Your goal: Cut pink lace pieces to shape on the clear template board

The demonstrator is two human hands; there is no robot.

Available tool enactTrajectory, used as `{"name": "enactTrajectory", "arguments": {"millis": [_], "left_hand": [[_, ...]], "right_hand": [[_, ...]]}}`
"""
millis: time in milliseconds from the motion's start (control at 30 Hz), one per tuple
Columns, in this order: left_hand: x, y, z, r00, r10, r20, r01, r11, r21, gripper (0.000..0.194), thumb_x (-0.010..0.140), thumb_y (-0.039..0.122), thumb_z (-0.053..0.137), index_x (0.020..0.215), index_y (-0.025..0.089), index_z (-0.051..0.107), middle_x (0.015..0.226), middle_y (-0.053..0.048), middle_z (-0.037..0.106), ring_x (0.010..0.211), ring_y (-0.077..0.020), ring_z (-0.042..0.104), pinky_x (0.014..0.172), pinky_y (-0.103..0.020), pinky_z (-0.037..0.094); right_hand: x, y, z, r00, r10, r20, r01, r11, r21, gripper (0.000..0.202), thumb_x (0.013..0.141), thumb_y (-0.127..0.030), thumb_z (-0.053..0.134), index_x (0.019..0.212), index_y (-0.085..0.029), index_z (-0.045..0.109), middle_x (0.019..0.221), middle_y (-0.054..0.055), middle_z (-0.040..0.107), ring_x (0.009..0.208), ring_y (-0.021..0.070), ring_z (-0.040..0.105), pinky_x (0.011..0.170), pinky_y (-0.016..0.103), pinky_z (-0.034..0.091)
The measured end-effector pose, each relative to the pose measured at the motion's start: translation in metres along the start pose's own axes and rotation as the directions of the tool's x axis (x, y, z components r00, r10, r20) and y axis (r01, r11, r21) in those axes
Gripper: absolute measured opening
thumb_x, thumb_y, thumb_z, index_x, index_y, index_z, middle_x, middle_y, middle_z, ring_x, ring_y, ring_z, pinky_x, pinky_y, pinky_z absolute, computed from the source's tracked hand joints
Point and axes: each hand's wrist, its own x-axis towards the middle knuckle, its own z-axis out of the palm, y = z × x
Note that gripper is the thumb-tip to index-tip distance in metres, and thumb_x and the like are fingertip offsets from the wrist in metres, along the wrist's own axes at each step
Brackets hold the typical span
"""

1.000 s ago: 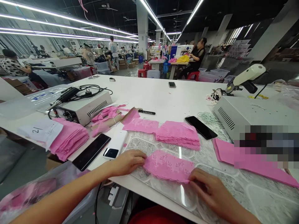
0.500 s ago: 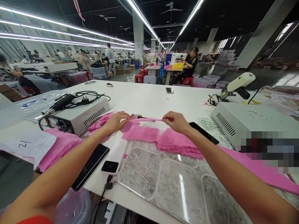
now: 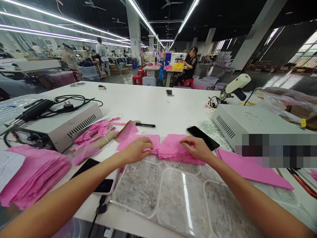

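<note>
Pink fabric pieces lie in the middle of the table. My left hand (image 3: 138, 149) is closed at the near edge of a flat pink fabric piece (image 3: 155, 140), its fingers curled and fingertips partly hidden. To the right sits a stack of pink fabric pieces (image 3: 173, 153) with uneven, layered edges. On its upper right part my right hand (image 3: 196, 147) pinches at the fabric with thumb and fingers. Under the stack's near side is a clear-topped mat with grey speckled panels (image 3: 138, 185). A black marker (image 3: 145, 125) lies beyond my left hand.
Grey metal boxes stand left (image 3: 74, 124) and right (image 3: 247, 120). A black phone (image 3: 203, 137) lies beside my right forearm. Pink sheets (image 3: 252, 168) lie at right, a larger pink fabric pile (image 3: 37, 175) at left. A cutting machine (image 3: 236, 86) stands at back right.
Both hands have come down toward me from holding a thin pink strip taut between them. They now touch the fabric pieces, and the strip no longer shows between them. My view has turned right.
</note>
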Motion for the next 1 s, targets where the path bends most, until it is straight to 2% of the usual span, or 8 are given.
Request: {"name": "enactTrajectory", "arguments": {"millis": [100, 233, 433, 567, 767, 900, 1000], "left_hand": [[0.035, 0.019, 0.024, 0.998, 0.028, 0.061, -0.028, 1.0, -0.005, 0.012, 0.086, 0.017, 0.057, 0.081, 0.018, 0.068, 0.091, -0.004, 0.065, 0.086, -0.0166, 0.06, 0.08, -0.026, 0.046], [0.058, 0.02, 0.037, 0.993, 0.002, 0.114, -0.003, 1.0, 0.005, 0.019, 0.083, 0.008, 0.053, 0.071, 0.016, 0.066, 0.08, -0.004, 0.062, 0.077, -0.0163, 0.059, 0.072, -0.026, 0.045], [0.056, 0.017, 0.033, 0.985, -0.021, 0.172, 0.022, 1.0, -0.004, 0.013, 0.08, 0.01, 0.057, 0.074, 0.017, 0.066, 0.087, -0.003, 0.064, 0.081, -0.0164, 0.059, 0.076, -0.026, 0.045], [0.058, 0.018, 0.034, 0.984, -0.046, 0.173, 0.049, 0.999, -0.01, 0.02, 0.08, 0.006, 0.051, 0.069, 0.016, 0.064, 0.087, -0.005, 0.064, 0.081, -0.0171, 0.059, 0.076, -0.027, 0.044], [0.063, 0.015, 0.024, 0.986, -0.08, 0.146, 0.093, 0.992, -0.083, 0.017, 0.08, 0.009, 0.051, 0.075, 0.016, 0.066, 0.083, -0.003, 0.065, 0.079, -0.0159, 0.06, 0.071, -0.024, 0.044], [0.066, 0.015, 0.014, 0.989, -0.101, 0.109, 0.115, 0.985, -0.125, 0.015, 0.081, 0.015, 0.051, 0.077, 0.017, 0.065, 0.085, -0.002, 0.066, 0.078, -0.0157, 0.06, 0.07, -0.024, 0.045], [0.069, 0.015, 0.01, 0.992, -0.086, 0.088, 0.098, 0.984, -0.148, 0.016, 0.081, 0.016, 0.05, 0.076, 0.017, 0.065, 0.085, -0.002, 0.067, 0.078, -0.016, 0.06, 0.071, -0.025, 0.045]], "right_hand": [[-0.013, 0.013, -0.007, 0.998, 0.059, 0.002, -0.059, 0.998, -0.015, 0.019, 0.08, -0.022, 0.053, 0.082, -0.018, 0.071, 0.083, 0.006, 0.074, 0.073, 0.0175, 0.068, 0.066, 0.03, 0.054], [-0.018, 0.021, -0.002, 0.995, 0.101, 0.024, -0.101, 0.995, -0.006, 0.02, 0.079, -0.023, 0.053, 0.086, -0.019, 0.071, 0.087, 0.006, 0.075, 0.076, 0.0172, 0.068, 0.069, 0.03, 0.054], [-0.018, 0.025, 0.001, 0.993, 0.113, 0.047, -0.115, 0.992, 0.046, 0.021, 0.079, -0.025, 0.052, 0.086, -0.018, 0.071, 0.087, 0.006, 0.074, 0.073, 0.0166, 0.066, 0.065, 0.029, 0.053], [-0.019, 0.027, 0.0, 0.992, 0.114, 0.049, -0.117, 0.991, 0.066, 0.02, 0.078, -0.025, 0.053, 0.086, -0.019, 0.071, 0.087, 0.005, 0.074, 0.073, 0.0167, 0.066, 0.065, 0.03, 0.053], [-0.018, 0.024, -0.004, 0.994, 0.097, 0.047, -0.1, 0.993, 0.06, 0.02, 0.08, -0.024, 0.052, 0.085, -0.019, 0.07, 0.086, 0.005, 0.074, 0.074, 0.0169, 0.067, 0.067, 0.03, 0.054], [-0.017, 0.014, -0.005, 0.998, 0.047, 0.036, -0.049, 0.998, 0.031, 0.018, 0.082, -0.03, 0.056, 0.088, -0.019, 0.069, 0.089, 0.006, 0.072, 0.074, 0.0166, 0.065, 0.068, 0.031, 0.053], [-0.016, 0.008, 0.0, 0.997, -0.073, 0.01, 0.073, 0.991, -0.113, 0.018, 0.08, -0.032, 0.063, 0.092, -0.021, 0.068, 0.095, 0.007, 0.07, 0.085, 0.0192, 0.065, 0.076, 0.034, 0.053]]}}
